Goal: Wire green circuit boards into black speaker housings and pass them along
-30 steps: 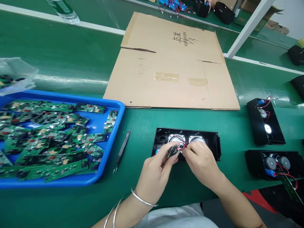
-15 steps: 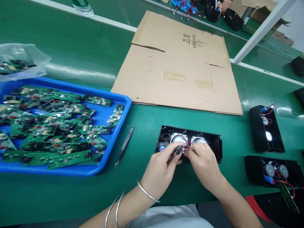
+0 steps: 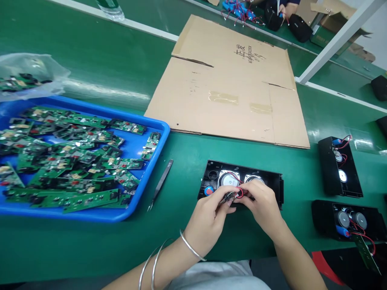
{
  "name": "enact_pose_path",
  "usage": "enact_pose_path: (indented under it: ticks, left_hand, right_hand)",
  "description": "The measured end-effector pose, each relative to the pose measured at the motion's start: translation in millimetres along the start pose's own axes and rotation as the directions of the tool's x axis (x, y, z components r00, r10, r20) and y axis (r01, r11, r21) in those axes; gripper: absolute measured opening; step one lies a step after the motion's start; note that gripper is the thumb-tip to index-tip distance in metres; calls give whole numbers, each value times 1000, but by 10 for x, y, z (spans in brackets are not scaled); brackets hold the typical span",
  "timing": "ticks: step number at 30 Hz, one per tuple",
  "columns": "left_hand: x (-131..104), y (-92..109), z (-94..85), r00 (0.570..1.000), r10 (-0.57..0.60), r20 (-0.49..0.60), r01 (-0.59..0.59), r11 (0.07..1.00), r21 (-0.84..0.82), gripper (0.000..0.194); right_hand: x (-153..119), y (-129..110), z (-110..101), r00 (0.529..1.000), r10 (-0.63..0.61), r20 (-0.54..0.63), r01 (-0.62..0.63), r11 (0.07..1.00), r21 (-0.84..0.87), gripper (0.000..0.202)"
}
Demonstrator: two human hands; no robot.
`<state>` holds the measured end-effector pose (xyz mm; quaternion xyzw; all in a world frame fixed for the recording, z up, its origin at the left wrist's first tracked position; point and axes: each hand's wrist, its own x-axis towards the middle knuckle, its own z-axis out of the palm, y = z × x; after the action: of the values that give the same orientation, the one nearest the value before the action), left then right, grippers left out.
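Observation:
My left hand (image 3: pixel 208 217) is closed on a small circuit board (image 3: pixel 229 196), pinched between thumb and fingers. Right beside it, my right hand (image 3: pixel 261 201) pinches the red wire (image 3: pixel 241 192) where it meets the board; the exact contact is hidden by the fingers. Both hands are over the near side of a black speaker housing (image 3: pixel 273 183), which lies open side up. Inside it are two round speakers, the left speaker (image 3: pixel 229 179) and the right one partly covered by my hand. A blue cylindrical cell (image 3: pixel 209 190) with a red end sits at its left.
A blue tray (image 3: pixel 165 135) of green circuit boards stands left, with tweezers (image 3: pixel 161 184) beside it. Flattened cardboard (image 3: pixel 236 121) lies beyond the housing. Two more housings, an upper one (image 3: pixel 328 169) and a lower one (image 3: pixel 322 219), are at right. Across the table, a person's hand (image 3: pixel 282 10) shows.
The whole view has shifted slightly. My right hand has turned a little and its fingers have moved closer over the board end. The circuit board stays in my left hand.

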<state>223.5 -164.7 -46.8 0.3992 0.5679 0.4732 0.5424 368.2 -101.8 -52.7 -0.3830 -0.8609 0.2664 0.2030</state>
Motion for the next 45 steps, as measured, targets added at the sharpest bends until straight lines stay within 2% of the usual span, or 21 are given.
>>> enact_pose_path:
  ticks: [3,4,7,9,12,14,16,18,21,24,28,32,39,45]
  left_hand:
    - [-12,-4,0,1000,-1,17,0,1000,12,23]
    - [-22,-2,-1,1000,1,27,-2,1000,30,24]
    - [-68,16,-11,1000,12,18,-14,993,120,25]
    - [-98,33,-26,1000,8,-15,-5,988,155,24]
    - [-113,50,-58,999,-22,-39,27,991,132,23]
    - [-100,55,-75,999,-34,-43,39,992,119,21]
    - [-78,58,-82,998,-42,-52,47,992,113,20]
    - [-57,58,-75,997,-41,-69,48,994,101,20]
    - [-31,49,-41,995,-30,-96,40,994,101,21]
    - [-2,31,6,994,0,-109,11,994,107,20]
    - [25,11,48,994,48,-100,-37,993,113,20]
    - [27,-9,52,993,57,-101,-43,989,138,20]
    - [50,-62,39,986,152,-75,-137,976,172,22]
    - [25,-76,60,973,210,-95,-191,965,180,23]
  right_hand:
    - [25,20,-42,999,18,28,-19,999,28,5]
    - [43,30,-82,997,29,67,-32,998,51,4]
    - [129,57,-249,967,59,249,-103,981,167,19]
    - [211,53,-317,949,101,300,-172,960,220,17]
    - [354,-1,-236,966,182,183,-204,973,109,17]
    - [436,-37,-108,976,173,131,-170,985,-32,17]
    - [465,-41,-23,984,144,106,-134,986,-94,14]
    - [414,-10,-34,992,123,17,-122,991,-50,15]
    - [208,55,-181,982,145,-119,-133,986,99,15]
    - [-24,62,-270,983,158,-93,-141,975,170,11]
    - [-180,-27,-150,993,91,-78,-85,993,78,14]
    - [-175,-70,-30,991,37,-129,-41,999,-27,15]
    - [-158,-35,-34,992,-38,-116,22,991,-131,17]
    - [-138,-89,41,979,-72,-190,32,978,-206,21]
